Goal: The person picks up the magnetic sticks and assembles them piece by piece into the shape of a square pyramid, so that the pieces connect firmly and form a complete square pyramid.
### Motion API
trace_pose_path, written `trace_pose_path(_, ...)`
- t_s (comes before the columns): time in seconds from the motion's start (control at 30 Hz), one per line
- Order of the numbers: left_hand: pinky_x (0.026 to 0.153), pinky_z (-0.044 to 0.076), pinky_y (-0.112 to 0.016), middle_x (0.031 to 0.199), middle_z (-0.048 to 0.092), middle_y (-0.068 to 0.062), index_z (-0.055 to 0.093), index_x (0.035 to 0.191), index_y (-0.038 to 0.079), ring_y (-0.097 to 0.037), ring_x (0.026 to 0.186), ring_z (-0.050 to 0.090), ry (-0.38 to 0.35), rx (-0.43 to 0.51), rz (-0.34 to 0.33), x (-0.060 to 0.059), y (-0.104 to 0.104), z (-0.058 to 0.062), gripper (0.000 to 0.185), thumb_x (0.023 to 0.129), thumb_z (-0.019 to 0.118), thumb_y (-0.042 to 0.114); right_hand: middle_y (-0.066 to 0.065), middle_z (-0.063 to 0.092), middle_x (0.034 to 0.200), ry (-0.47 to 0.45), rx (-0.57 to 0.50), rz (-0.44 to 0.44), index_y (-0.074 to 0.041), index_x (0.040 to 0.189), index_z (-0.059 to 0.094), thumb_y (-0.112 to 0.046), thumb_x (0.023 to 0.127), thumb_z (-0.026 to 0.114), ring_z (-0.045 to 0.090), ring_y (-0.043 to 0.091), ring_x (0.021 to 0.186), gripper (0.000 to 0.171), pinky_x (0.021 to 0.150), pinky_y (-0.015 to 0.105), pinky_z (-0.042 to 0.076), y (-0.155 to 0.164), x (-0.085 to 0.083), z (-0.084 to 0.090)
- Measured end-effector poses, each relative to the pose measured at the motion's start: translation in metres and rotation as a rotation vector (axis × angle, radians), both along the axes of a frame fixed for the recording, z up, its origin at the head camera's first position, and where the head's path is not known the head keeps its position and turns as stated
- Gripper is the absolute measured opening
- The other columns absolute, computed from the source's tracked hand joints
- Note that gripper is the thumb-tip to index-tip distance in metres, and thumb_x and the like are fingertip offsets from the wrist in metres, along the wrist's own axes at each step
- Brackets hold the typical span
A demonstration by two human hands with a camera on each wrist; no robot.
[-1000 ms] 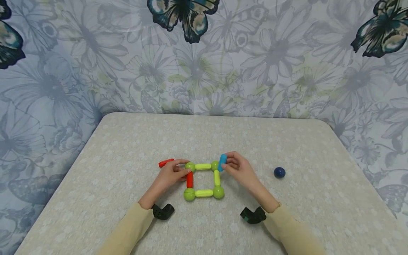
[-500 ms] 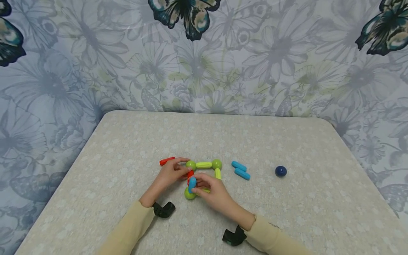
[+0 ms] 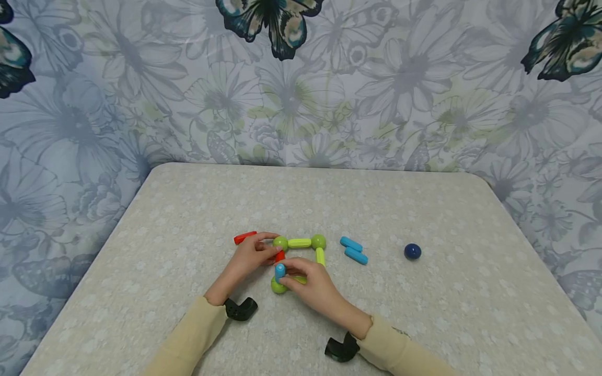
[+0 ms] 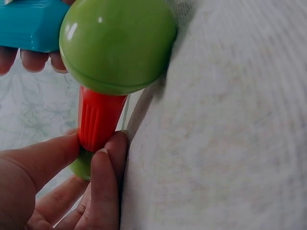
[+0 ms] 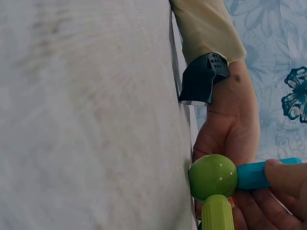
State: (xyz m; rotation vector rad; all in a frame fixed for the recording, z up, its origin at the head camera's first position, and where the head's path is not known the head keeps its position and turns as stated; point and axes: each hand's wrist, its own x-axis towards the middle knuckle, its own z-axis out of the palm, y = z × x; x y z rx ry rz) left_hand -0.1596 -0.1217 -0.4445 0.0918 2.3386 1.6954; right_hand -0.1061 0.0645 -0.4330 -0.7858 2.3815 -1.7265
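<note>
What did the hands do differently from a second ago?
The right hand carried its blue stick from the square's far right corner across to the near left green ball, where the stick now stands upright on it. That uncovered two more blue sticks lying to the right. The left hand kept pinching the red stick; the dark blue ball stayed put.

A beige patterned cloth-covered table is carrying a green-and-red stick-and-ball square frame, two blue plastic sticks, a loose red stick and a dark blue ball.
</note>
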Motion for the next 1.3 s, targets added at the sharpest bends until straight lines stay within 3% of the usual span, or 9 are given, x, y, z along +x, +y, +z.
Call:
trace_pose_path(0.27, 0.067, 0.053, -0.032, 0.081, 0.067, -0.01, 0.058, 0.123, 0.001, -0.021, 0.072, 0.067, -0.007, 0.014, -0.001, 0.0, 0.001, -0.001, 0.038, 0.088, 0.067, 0.011, 0.005, 0.065, 0.105, 0.037, 0.024, -0.028, -0.002, 0.11, 0.065, -0.003, 0.083, 0.07, 0.063, 0.018, 0.093, 0.027, 0.081, 0.027, 0.049, -0.001, 0.001, 0.001)
trace_pose_path(0.43, 0.067, 0.053, -0.032, 0.078, 0.067, -0.008, 0.058, 0.122, 0.001, -0.02, 0.071, 0.066, -0.004, -0.003, -0.021, 0.0, 0.003, 0.0, 0.038, 0.088, 0.068, 0.012, 0.003, 0.064, 0.109, 0.1, 0.051, -0.051, -0.004, 0.115, 0.063, -0.006, 0.084, 0.07, 0.061, 0.016, 0.098, 0.032, 0.081, 0.029, 0.049, 0.015, 0.003, 0.004)
trace_pose_path(0.53, 0.063, 0.052, -0.03, 0.08, 0.065, -0.006, 0.06, 0.12, 0.003, -0.019, 0.068, 0.064, 0.05, -0.111, -0.05, 0.001, 0.002, 0.002, 0.037, 0.087, 0.069, 0.016, 0.0, 0.062, 0.11, 0.17, 0.134, -0.152, -0.007, 0.116, 0.064, -0.005, 0.081, 0.073, 0.058, 0.015, 0.099, 0.036, 0.079, 0.031, 0.049, 0.036, 0.008, 0.006)
trace_pose_path(0.63, 0.061, 0.049, -0.031, 0.094, 0.062, -0.007, 0.061, 0.12, 0.006, -0.02, 0.073, 0.061, 0.145, -0.226, -0.074, 0.002, 0.0, 0.005, 0.036, 0.087, 0.069, 0.018, -0.004, 0.059, 0.108, 0.206, 0.238, -0.229, -0.011, 0.111, 0.066, -0.006, 0.076, 0.078, 0.055, 0.015, 0.098, 0.037, 0.075, 0.032, 0.049, 0.058, 0.012, 0.004)
trace_pose_path(0.7, 0.063, 0.049, -0.032, 0.106, 0.06, -0.009, 0.061, 0.122, 0.007, -0.022, 0.082, 0.06, 0.194, -0.253, -0.094, 0.002, -0.001, 0.008, 0.036, 0.087, 0.069, 0.017, -0.005, 0.056, 0.106, 0.207, 0.298, -0.223, -0.013, 0.11, 0.066, -0.007, 0.074, 0.08, 0.053, 0.015, 0.094, 0.039, 0.072, 0.032, 0.048, 0.068, 0.014, 0.0)
trace_pose_path(0.83, 0.066, 0.049, -0.033, 0.114, 0.059, -0.01, 0.061, 0.124, 0.008, -0.023, 0.088, 0.06, 0.207, -0.224, -0.165, 0.001, -0.004, 0.01, 0.036, 0.089, 0.066, 0.016, -0.004, 0.054, 0.1, 0.177, 0.322, -0.154, -0.013, 0.109, 0.065, -0.006, 0.075, 0.079, 0.053, 0.015, 0.086, 0.037, 0.069, 0.029, 0.047, 0.077, 0.013, -0.008)
trace_pose_path(1.07, 0.066, 0.047, -0.033, 0.098, 0.061, -0.004, 0.065, 0.11, 0.006, -0.018, 0.082, 0.058, 0.238, -0.238, -0.237, 0.007, -0.019, 0.013, 0.025, 0.087, 0.069, 0.015, 0.0, 0.06, 0.102, 0.223, 0.315, -0.153, -0.01, 0.109, 0.065, -0.001, 0.078, 0.075, 0.057, 0.014, 0.088, 0.033, 0.074, 0.031, 0.049, 0.08, -0.003, -0.009)
trace_pose_path(1.3, 0.072, 0.048, -0.03, 0.094, 0.06, -0.004, 0.062, 0.105, 0.003, -0.021, 0.085, 0.058, 0.204, -0.131, -0.347, 0.02, -0.034, 0.013, 0.024, 0.086, 0.07, 0.015, 0.004, 0.063, 0.105, 0.155, 0.31, -0.209, -0.005, 0.109, 0.065, 0.001, 0.081, 0.071, 0.059, 0.017, 0.097, 0.029, 0.082, 0.029, 0.048, 0.072, -0.037, -0.005)
